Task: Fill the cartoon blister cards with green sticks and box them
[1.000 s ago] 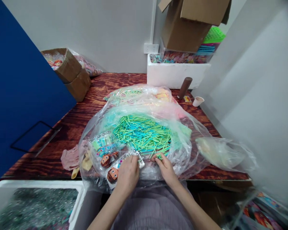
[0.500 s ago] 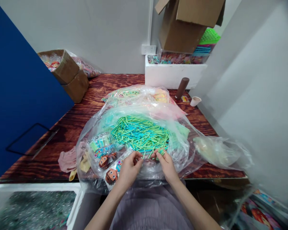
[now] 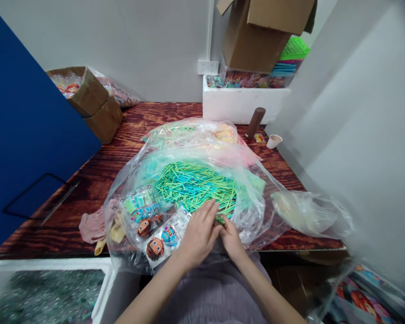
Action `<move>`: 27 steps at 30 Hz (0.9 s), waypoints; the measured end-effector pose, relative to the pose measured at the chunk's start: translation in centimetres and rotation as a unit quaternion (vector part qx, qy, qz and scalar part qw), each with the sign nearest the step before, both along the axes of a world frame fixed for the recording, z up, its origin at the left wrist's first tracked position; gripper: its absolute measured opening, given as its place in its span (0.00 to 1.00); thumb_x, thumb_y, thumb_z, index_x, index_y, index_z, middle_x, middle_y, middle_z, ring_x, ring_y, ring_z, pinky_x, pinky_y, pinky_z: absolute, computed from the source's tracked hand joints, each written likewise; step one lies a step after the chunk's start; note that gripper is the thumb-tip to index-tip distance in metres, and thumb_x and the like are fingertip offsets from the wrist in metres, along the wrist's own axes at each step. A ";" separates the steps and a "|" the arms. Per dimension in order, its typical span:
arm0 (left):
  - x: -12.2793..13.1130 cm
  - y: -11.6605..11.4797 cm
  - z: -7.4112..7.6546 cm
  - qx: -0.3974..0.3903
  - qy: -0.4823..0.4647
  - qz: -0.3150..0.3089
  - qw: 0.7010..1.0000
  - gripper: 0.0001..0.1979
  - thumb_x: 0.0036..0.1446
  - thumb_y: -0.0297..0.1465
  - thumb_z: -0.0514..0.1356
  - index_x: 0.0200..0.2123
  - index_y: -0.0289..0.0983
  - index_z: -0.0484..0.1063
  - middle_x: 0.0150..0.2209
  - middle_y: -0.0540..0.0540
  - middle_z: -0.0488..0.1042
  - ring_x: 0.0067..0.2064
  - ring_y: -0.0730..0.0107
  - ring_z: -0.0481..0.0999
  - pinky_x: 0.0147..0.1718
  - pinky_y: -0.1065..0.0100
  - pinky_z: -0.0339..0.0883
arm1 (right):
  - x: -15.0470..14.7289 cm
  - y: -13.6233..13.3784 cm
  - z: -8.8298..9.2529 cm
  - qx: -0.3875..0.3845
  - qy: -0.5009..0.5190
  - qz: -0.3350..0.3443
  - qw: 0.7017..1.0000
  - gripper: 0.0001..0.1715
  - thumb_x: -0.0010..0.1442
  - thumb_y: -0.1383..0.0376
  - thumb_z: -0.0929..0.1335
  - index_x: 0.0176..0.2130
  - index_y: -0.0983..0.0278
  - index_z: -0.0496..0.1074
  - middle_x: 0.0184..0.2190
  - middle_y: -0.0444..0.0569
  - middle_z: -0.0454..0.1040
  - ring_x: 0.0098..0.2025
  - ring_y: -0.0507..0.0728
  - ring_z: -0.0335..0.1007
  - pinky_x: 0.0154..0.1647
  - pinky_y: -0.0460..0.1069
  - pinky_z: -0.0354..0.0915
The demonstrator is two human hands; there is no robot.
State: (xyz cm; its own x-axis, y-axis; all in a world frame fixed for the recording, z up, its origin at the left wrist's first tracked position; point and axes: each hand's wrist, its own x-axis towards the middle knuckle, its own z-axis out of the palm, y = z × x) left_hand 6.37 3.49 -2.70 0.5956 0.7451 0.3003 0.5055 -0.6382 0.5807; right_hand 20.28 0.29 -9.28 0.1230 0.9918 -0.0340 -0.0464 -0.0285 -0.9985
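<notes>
A heap of thin green and blue sticks (image 3: 195, 184) lies in an opened clear plastic bag (image 3: 253, 211) on the wooden table (image 3: 97, 166). My left hand (image 3: 197, 236) reaches over the near edge of the heap, fingers together and stretched toward the sticks. My right hand (image 3: 230, 237) sits just beside it, fingers pinched on a small bundle of green sticks (image 3: 220, 220). Two printed packets with cartoon faces (image 3: 157, 240) lie in the bag, left of my hands.
A white foam box (image 3: 243, 105) with coloured packets and a cardboard box (image 3: 259, 36) stand at the back. A brown cylinder (image 3: 255, 122) and small cup (image 3: 273, 141) are right of them. Cardboard boxes (image 3: 94, 105) sit back left; another foam bin (image 3: 101, 292) is near left.
My left hand moved right and forward from the cartoon packet to the edge of the stick heap, closing up against my right hand. The right hand keeps its pinch on the green sticks.
</notes>
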 end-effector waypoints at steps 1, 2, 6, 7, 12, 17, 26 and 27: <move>0.2 -0.3 -0.1 0.009 0.025 -0.032 0.999 0.28 0.66 0.34 0.51 0.67 0.39 0.51 0.67 0.39 0.56 0.69 0.59 0.52 0.64 0.51 0.50 | 0.0 -0.1 -0.1 -0.001 0.006 -0.001 1.000 0.15 0.61 0.56 0.66 0.45 0.60 0.72 0.44 0.49 0.75 0.47 0.60 0.69 0.54 0.55 0.62; 0.3 -0.6 -0.2 0.012 0.047 -0.054 0.997 0.29 0.66 0.35 0.51 0.68 0.40 0.48 0.68 0.40 0.54 0.69 0.59 0.50 0.65 0.50 0.48 | -0.1 -0.1 -0.2 -0.004 0.010 -0.003 1.000 0.17 0.61 0.56 0.65 0.48 0.59 0.71 0.47 0.50 0.75 0.49 0.61 0.68 0.56 0.55 0.61; -0.7 -0.6 -0.4 0.007 0.050 -0.042 0.998 0.30 0.67 0.35 0.49 0.69 0.41 0.44 0.68 0.40 0.54 0.69 0.61 0.51 0.64 0.51 0.49 | 0.0 -0.3 0.3 -0.005 -0.019 0.010 1.000 0.15 0.62 0.56 0.65 0.45 0.59 0.73 0.43 0.49 0.76 0.47 0.60 0.70 0.53 0.54 0.63; -1.4 -0.4 -0.4 0.011 0.036 -0.015 0.999 0.29 0.67 0.35 0.49 0.69 0.42 0.44 0.67 0.40 0.56 0.68 0.60 0.53 0.64 0.51 0.51 | 0.0 -0.3 0.5 -0.003 -0.034 0.013 0.999 0.13 0.62 0.57 0.65 0.42 0.59 0.73 0.40 0.48 0.76 0.44 0.60 0.70 0.49 0.53 0.64; -6.3 0.5 -1.4 0.060 0.027 0.179 0.982 0.18 0.65 0.34 0.52 0.57 0.39 0.66 0.52 0.38 0.73 0.54 0.53 0.71 0.52 0.50 0.64 | 0.2 -0.6 1.6 -0.005 -0.070 0.018 0.997 0.11 0.63 0.58 0.64 0.36 0.59 0.74 0.33 0.46 0.77 0.39 0.59 0.71 0.44 0.51 0.63; -8.7 -0.2 -3.4 0.078 0.092 0.188 0.975 0.15 0.63 0.33 0.54 0.51 0.38 0.70 0.49 0.38 0.74 0.50 0.52 0.71 0.48 0.51 0.65 | 0.2 -0.7 2.8 0.015 -0.047 0.028 0.998 0.11 0.64 0.58 0.65 0.38 0.59 0.75 0.41 0.49 0.79 0.48 0.60 0.72 0.51 0.52 0.62; -8.1 -0.3 -4.0 0.099 0.107 0.219 0.965 0.20 0.63 0.35 0.54 0.57 0.36 0.64 0.52 0.36 0.71 0.51 0.50 0.70 0.49 0.52 0.64 | -0.4 -0.6 4.6 0.043 -0.034 0.052 0.997 0.09 0.64 0.62 0.65 0.39 0.58 0.76 0.43 0.48 0.79 0.50 0.60 0.73 0.54 0.53 0.63; -8.0 -0.3 -4.0 0.097 0.101 0.225 0.964 0.21 0.63 0.35 0.54 0.58 0.36 0.63 0.50 0.36 0.71 0.50 0.51 0.70 0.48 0.53 0.65 | -0.5 -0.6 4.6 0.044 -0.036 0.053 0.997 0.09 0.64 0.62 0.65 0.39 0.58 0.76 0.43 0.48 0.79 0.49 0.60 0.73 0.54 0.53 0.63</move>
State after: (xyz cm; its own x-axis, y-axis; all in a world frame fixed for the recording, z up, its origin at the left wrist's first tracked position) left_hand -1.67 3.19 -6.72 0.2860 0.8829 0.3723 0.8469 -0.4147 0.3329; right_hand 19.78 -0.29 -4.68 0.0173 0.9981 0.0589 0.0232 0.0585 -0.9980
